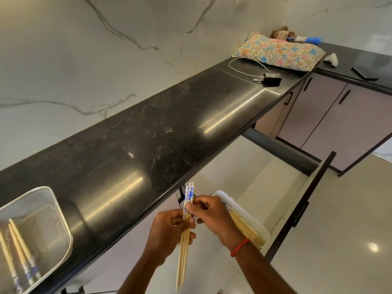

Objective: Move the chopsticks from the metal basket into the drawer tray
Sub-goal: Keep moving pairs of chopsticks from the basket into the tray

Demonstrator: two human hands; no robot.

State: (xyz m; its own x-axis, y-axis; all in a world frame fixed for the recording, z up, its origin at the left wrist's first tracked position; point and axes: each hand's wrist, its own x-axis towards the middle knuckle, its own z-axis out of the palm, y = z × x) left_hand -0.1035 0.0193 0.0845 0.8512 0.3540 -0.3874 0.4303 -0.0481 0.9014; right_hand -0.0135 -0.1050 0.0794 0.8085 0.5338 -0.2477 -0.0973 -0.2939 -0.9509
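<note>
A small bunch of bamboo chopsticks point(184, 247) with blue-and-white patterned tops stands nearly upright in front of the counter edge. My left hand point(169, 232) grips the bunch around its middle. My right hand point(212, 217) pinches its patterned upper part with thumb and fingers. The metal mesh basket point(48, 200) sits on the counter at the far left, with a few more chopsticks point(20, 255) lying in it. To the right, the open drawer point(297, 187) holds a white tray point(261, 228) with several chopsticks point(244, 228) laid in it, partly hidden by my right wrist.
The black polished counter point(169, 128) runs from lower left to upper right. A charger with a white cable point(269, 78), a floral pillow point(280, 52) and a phone point(364, 73) lie at its far end. The drawer's dark front panel point(307, 200) juts out over the pale floor.
</note>
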